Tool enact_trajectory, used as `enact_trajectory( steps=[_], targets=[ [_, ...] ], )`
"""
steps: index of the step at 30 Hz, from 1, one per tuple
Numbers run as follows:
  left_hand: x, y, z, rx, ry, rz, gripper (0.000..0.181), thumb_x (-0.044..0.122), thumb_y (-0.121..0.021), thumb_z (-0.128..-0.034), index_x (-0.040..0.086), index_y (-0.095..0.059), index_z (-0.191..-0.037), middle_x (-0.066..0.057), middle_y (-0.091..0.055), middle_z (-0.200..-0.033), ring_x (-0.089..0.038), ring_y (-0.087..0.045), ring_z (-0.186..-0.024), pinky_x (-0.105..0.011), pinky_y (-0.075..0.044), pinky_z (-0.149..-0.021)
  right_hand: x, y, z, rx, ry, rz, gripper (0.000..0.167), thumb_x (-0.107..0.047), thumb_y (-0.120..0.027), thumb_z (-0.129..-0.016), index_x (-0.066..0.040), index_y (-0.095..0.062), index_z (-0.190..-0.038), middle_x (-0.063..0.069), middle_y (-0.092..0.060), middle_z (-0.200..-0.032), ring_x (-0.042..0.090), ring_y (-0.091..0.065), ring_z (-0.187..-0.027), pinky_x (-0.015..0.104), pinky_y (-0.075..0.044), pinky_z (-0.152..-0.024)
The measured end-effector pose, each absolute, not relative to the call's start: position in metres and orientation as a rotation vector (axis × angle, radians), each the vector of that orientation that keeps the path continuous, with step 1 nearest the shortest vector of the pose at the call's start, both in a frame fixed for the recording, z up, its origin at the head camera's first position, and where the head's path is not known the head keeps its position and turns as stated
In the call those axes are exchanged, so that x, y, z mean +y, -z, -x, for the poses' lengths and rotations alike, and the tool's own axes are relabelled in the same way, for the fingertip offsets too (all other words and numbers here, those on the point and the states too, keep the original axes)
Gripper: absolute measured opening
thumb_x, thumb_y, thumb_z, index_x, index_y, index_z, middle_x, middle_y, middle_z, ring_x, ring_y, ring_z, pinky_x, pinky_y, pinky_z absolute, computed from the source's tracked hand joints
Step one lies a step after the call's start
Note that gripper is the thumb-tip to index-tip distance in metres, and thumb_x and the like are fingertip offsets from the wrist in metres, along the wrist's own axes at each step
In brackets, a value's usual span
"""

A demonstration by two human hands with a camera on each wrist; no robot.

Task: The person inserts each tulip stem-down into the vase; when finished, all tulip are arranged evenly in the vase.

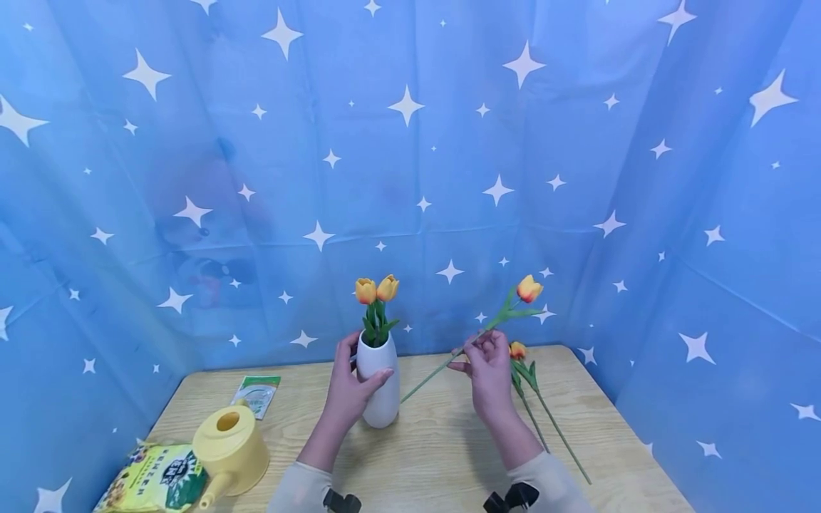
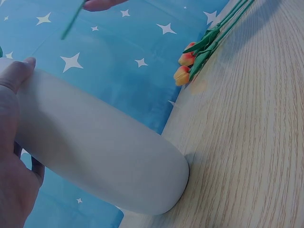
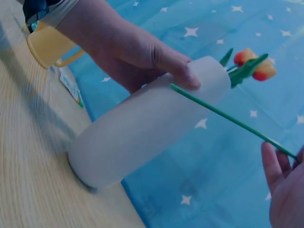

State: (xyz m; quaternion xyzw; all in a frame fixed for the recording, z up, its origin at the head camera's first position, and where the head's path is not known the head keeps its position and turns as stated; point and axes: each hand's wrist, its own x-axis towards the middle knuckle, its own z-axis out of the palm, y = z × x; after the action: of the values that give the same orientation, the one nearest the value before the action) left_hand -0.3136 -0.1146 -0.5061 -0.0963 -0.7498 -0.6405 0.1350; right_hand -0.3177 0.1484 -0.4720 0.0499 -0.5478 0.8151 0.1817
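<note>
A tall white vase stands on the wooden table, holding two orange-yellow tulips with green leaves. My left hand grips its upper body, thumb across the near side and fingers behind. A third tulip slants in the air, its stem pinched by my right hand; the bloom points up and right, the stem's lower end down toward the vase. In the right wrist view that green stem crosses in front of the vase. Two more tulips lie on the table right of the vase.
At the table's left stands a yellow watering can, its spout facing me. Beside it lies a yellow-green printed bag; a small flat packet lies behind the can. A blue star-patterned curtain closes off the back and sides.
</note>
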Motion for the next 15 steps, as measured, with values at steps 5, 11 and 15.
enact_trajectory(
  steps=[5, 11, 15],
  targets=[
    [-0.115, 0.507, 0.314, -2.178, 1.854, 0.275, 0.089, 0.038, -0.094, -0.0917, 0.031, -0.040, -0.163, 0.000, -0.045, -0.161, -0.037, -0.048, -0.148, -0.074, -0.047, -0.113, 0.144, 0.466, 0.317, -1.489, -2.308, -0.133, 0.028, 0.006, -0.057, -0.109, -0.006, -0.039, -0.126, 0.009, -0.057, -0.107, 0.031, -0.072, -0.092, 0.038, -0.068, -0.071],
    [-0.115, 0.506, 0.314, -2.173, 1.852, 0.280, 0.089, 0.037, -0.094, -0.0921, 0.030, -0.040, -0.163, -0.001, -0.045, -0.161, -0.037, -0.048, -0.148, -0.075, -0.047, -0.113, 0.139, 0.460, 0.318, -1.424, -2.319, -0.133, 0.033, 0.008, -0.056, -0.108, -0.013, -0.040, -0.128, 0.008, -0.058, -0.105, 0.030, -0.072, -0.089, 0.039, -0.068, -0.071],
    [-0.114, 0.506, 0.313, -2.178, 1.854, 0.277, 0.089, 0.038, -0.094, -0.0920, 0.031, -0.040, -0.163, 0.000, -0.045, -0.161, -0.037, -0.048, -0.148, -0.075, -0.047, -0.112, 0.135, 0.455, 0.319, -1.371, -2.336, -0.156, 0.036, 0.009, -0.056, -0.107, -0.014, -0.039, -0.128, 0.009, -0.059, -0.104, 0.028, -0.073, -0.087, 0.038, -0.068, -0.070]
  ],
)
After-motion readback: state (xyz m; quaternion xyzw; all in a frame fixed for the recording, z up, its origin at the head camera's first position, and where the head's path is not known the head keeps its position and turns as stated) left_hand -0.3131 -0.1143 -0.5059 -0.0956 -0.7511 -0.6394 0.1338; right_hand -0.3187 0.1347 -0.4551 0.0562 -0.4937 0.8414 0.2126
